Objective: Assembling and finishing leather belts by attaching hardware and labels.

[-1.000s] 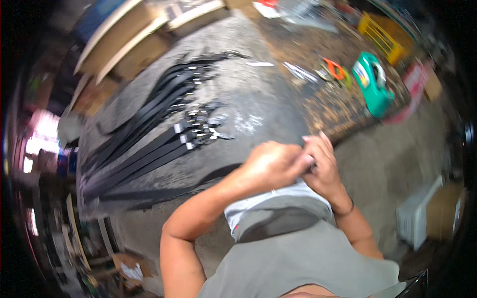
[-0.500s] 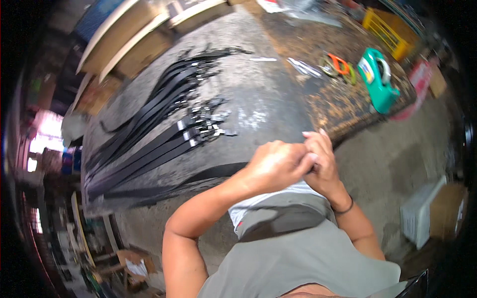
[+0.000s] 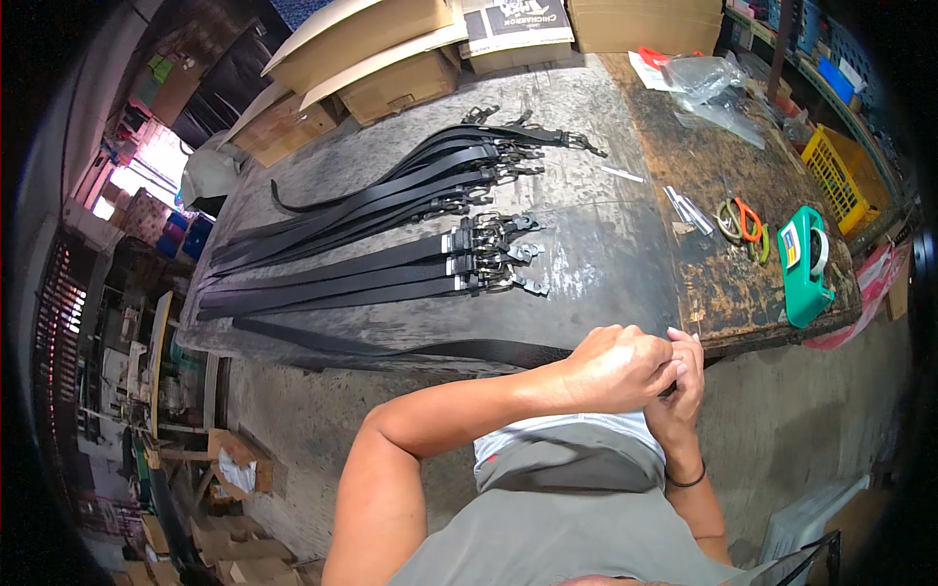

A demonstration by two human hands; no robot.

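My left hand (image 3: 622,368) is closed at the table's near edge, where a loose black strap (image 3: 469,349) runs up behind it. Against its fingertips sits my right hand (image 3: 684,396), curled, with the index finger and thumb bent inward. A small dark bit shows between the two hands; my fingers hide most of what they pinch. On the table to the left lie a bundle of black straps with metal hooks (image 3: 391,271) and, farther back, a second bundle of black straps (image 3: 391,195), their hardware ends pointing right.
Orange-handled scissors (image 3: 748,221), thin metallic pieces (image 3: 690,210) and a green tape dispenser (image 3: 803,269) lie on the worn brown board at right. Cardboard boxes (image 3: 401,86) line the back. A yellow crate (image 3: 836,181) stands beyond the right edge, near clear plastic bags (image 3: 708,78).
The view has shifted, so the table and everything on it appear farther right and lower. My hands stay together in nearly the same closed pose at the table edge.
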